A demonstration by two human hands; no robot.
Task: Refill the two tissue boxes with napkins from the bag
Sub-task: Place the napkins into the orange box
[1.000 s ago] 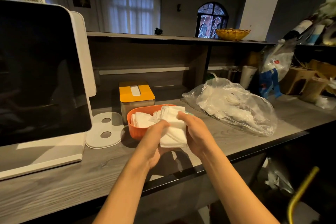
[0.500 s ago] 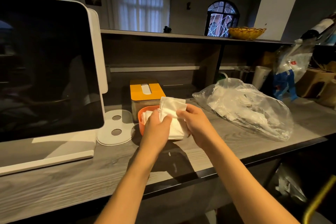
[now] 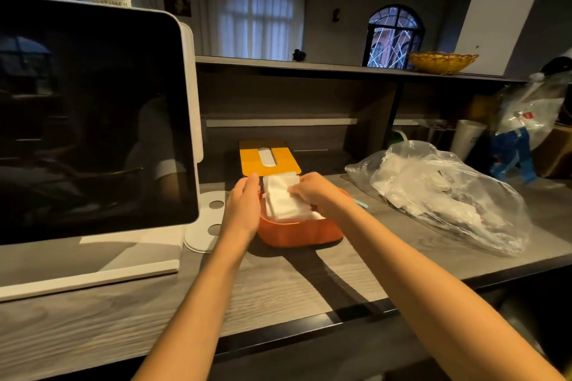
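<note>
— Both hands have carried the napkins [image 3: 283,199] forward and down from above the tabletop [image 3: 309,281] edge; the stack is now sitting in the orange box [image 3: 297,232].

— How is each grip looking?

— Right hand [image 3: 312,192] is curling over the stack's right side, clamped on it. Left hand [image 3: 244,210] is lying fairly straight along the box's left rim, beside the stack.

— And the bag [image 3: 448,198]?

— Lying on the tabletop to the right, well apart from both hands. Behind the orange box is sitting a yellow-lidded box [image 3: 269,159].
</note>
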